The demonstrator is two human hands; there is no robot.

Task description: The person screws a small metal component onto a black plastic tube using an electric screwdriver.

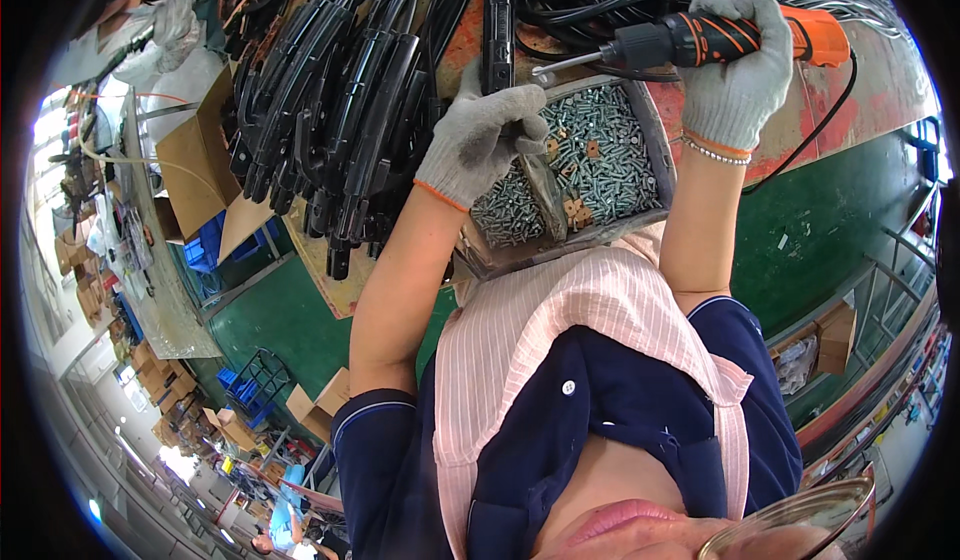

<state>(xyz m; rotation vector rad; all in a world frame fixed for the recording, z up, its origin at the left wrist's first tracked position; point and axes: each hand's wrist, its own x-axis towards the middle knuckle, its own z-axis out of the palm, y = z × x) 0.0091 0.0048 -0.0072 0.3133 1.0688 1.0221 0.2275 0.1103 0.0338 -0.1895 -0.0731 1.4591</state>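
My right hand, in a grey knit glove, is wrapped round an orange and black electric screwdriver lying level above the table. Its long bit points left, and a small shiny piece, too small to name surely, sits at the tip. My left hand, gloved as well, has its fingers curled at the near end of a long black plastic bar. The bit's tip is just right of that bar, apart from it. Below both hands stands a divided box full of silver screws, with several small copper-coloured clips among them.
A thick heap of black bars with cables overhangs the table edge at the left. Black cables lie across the back of the worn red table. The screwdriver's cord hangs at the right. An open cardboard box stands far left.
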